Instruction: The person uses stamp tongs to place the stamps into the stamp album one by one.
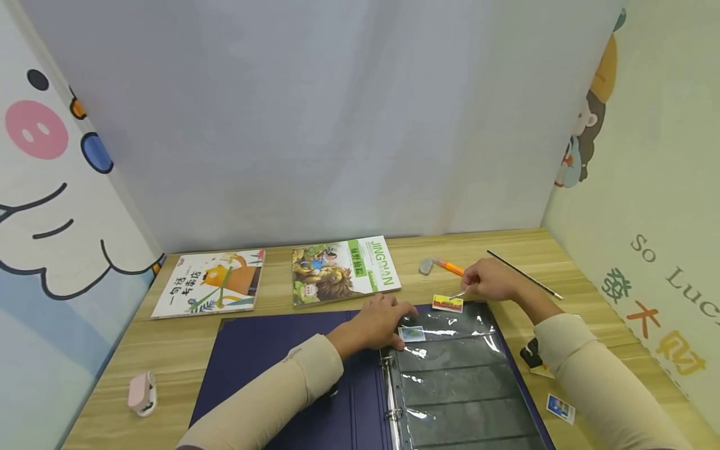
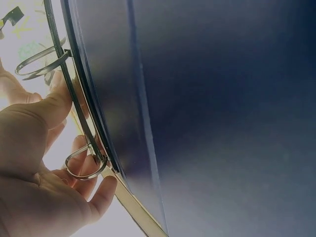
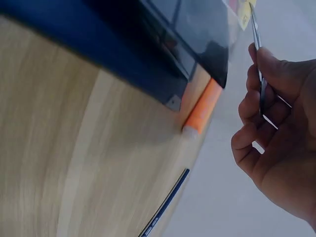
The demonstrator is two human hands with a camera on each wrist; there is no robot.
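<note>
My right hand (image 1: 490,280) pinches a pair of metal tweezers (image 3: 256,37) between thumb and fingers. Their tips are on a yellow and red stamp (image 1: 447,307), which is at the top edge of a black pocket page (image 1: 458,369). That page lies in an open dark blue ring album (image 1: 270,350). Near the rings (image 2: 42,65), my left hand (image 1: 378,322) holds the page's upper inner corner, thumb on the page and fingers at its top edge. A pale stamp with green (image 1: 412,334) sits in the top row beside the left thumb.
Two picture books (image 1: 216,281) lie at the back. A grey eraser (image 1: 425,267), an orange marker-like tube (image 1: 449,267) and a dark pencil (image 1: 525,275) are near my right hand. More stamps (image 1: 560,409) and a black object (image 1: 530,354) lie right of the album. Far left stands a pink stapler-like object (image 1: 140,394).
</note>
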